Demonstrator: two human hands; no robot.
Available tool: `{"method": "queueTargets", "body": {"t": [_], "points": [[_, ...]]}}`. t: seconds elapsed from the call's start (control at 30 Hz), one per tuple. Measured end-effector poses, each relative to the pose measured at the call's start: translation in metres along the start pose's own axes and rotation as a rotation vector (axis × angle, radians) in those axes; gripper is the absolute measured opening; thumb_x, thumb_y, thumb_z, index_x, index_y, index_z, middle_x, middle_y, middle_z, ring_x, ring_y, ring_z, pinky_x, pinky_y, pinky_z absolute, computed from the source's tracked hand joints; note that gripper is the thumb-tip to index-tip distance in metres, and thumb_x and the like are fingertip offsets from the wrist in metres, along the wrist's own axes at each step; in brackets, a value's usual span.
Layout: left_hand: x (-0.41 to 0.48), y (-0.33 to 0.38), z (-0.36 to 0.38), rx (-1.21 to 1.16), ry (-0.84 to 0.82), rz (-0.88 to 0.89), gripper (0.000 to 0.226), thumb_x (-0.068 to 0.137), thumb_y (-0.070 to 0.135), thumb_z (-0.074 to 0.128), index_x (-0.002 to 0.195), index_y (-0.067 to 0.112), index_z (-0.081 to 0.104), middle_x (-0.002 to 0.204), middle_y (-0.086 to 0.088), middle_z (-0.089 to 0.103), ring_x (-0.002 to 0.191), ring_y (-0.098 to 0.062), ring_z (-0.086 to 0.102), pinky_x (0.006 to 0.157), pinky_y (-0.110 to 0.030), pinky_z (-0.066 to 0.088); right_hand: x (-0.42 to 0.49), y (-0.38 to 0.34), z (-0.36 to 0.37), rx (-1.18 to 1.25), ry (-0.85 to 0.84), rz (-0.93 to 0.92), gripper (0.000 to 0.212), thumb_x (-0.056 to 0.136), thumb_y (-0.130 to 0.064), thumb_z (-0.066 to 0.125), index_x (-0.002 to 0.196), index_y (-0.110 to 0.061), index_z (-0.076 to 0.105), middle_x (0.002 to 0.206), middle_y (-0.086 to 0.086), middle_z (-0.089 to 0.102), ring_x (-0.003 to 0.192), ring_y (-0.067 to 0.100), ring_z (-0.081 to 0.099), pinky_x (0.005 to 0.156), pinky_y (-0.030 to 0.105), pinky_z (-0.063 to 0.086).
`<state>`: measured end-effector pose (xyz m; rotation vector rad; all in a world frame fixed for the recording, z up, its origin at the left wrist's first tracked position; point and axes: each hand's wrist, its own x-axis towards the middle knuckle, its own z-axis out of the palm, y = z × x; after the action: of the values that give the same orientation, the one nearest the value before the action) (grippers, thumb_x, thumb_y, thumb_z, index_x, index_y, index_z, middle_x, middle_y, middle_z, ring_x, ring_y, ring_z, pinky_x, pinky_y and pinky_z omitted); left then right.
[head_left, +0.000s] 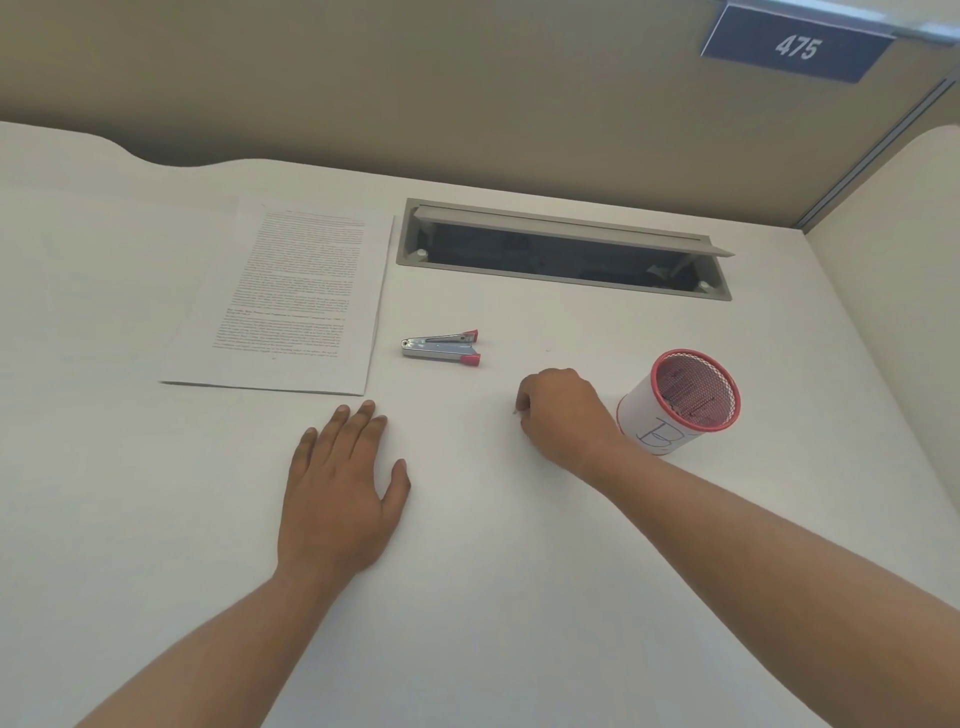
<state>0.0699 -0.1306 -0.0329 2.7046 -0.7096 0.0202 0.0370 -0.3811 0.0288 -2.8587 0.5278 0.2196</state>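
The small thin bit (515, 412), too tiny to tell what it is, peeks out from the curled fingertips of the right hand (563, 415), which pinches it low over the desk (493, 571), between the stapler (440, 347) and the red mesh cup (680, 402). That hand is knuckles up with the fingers tucked under, and its forearm runs in from the lower right, passing just beside the cup. The left hand (337, 493) lies flat on the desk, palm down, fingers straight and slightly spread, holding nothing, its fingertips just short of the near edge of the printed paper (291, 291).
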Motion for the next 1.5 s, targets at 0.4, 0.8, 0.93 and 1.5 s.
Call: {"method": "queueTargets", "body": {"t": [0.4, 0.8, 0.93, 1.5], "points": [[0.000, 0.001, -0.001, 0.005, -0.009, -0.004, 0.061, 0.092, 0.048, 0.036, 0.141, 0.015, 0.054, 0.155, 0.000, 0.047, 0.148, -0.021, 0.037, 0.122, -0.046, 0.023, -0.001, 0.012, -0.013, 0.523, -0.025, 0.306, 0.008, 0.067, -0.007, 0.072, 0.064, -0.015, 0.072, 0.072, -0.003, 0.073, 0.067, 0.013, 0.066, 0.054, 0.021, 0.049], [-0.001, 0.004, -0.006, -0.002, -0.023, -0.010, 0.065, 0.091, 0.050, 0.034, 0.141, 0.014, 0.054, 0.156, 0.000, 0.046, 0.148, -0.022, 0.036, 0.123, -0.047, 0.022, -0.046, 0.017, -0.065, 1.399, 0.091, 0.419, 0.012, 0.074, 0.009, 0.074, 0.069, -0.001, 0.071, 0.066, 0.006, 0.072, 0.063, 0.013, 0.071, 0.062, 0.016, 0.056], [-0.002, 0.004, -0.007, -0.001, -0.026, -0.009, 0.066, 0.090, 0.050, 0.033, 0.140, 0.013, 0.055, 0.155, -0.002, 0.048, 0.147, -0.023, 0.038, 0.122, -0.048, 0.024, -0.060, 0.037, -0.093, 1.528, 0.146, 0.458, 0.015, 0.075, 0.010, 0.072, 0.066, -0.002, 0.073, 0.063, 0.005, 0.073, 0.063, 0.013, 0.073, 0.060, 0.015, 0.055], [0.000, 0.003, -0.005, 0.008, -0.014, 0.014, 0.066, 0.089, 0.049, 0.035, 0.138, 0.010, 0.056, 0.152, -0.005, 0.051, 0.143, -0.028, 0.043, 0.119, -0.049, 0.027, -0.047, 0.108, -0.117, 0.273, 0.008, 0.402, 0.036, 0.084, 0.005, 0.054, 0.091, -0.022, 0.078, 0.108, 0.006, 0.068, 0.101, 0.029, 0.062, 0.071, 0.032, 0.055]]}}
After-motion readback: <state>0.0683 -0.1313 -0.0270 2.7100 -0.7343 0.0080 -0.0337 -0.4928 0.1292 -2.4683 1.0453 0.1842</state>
